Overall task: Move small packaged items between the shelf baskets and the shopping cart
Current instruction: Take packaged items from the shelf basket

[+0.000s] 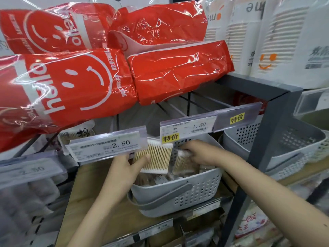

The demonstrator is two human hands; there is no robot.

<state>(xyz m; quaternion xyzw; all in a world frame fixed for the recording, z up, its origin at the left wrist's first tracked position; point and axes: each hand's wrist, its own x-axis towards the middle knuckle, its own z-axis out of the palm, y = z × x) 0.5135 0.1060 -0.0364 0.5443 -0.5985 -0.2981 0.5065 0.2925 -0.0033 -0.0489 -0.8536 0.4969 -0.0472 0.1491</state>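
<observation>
Left hand [128,164] fingers pinch a flat swab pack [154,157] by its near-left edge, just above the grey basket [178,193]. Right hand [197,154] fingers curl over another pack [181,160] inside. Light, crinkly, probably slippery film: edges look best.

Wooden shelf [99,198] with grey basket [187,193] of cotton swab packs [181,163].

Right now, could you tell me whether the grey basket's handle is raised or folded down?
Folded down: the dark grey handle lies against the front wall of the basket, below its rim, not arched over the packets.
</observation>
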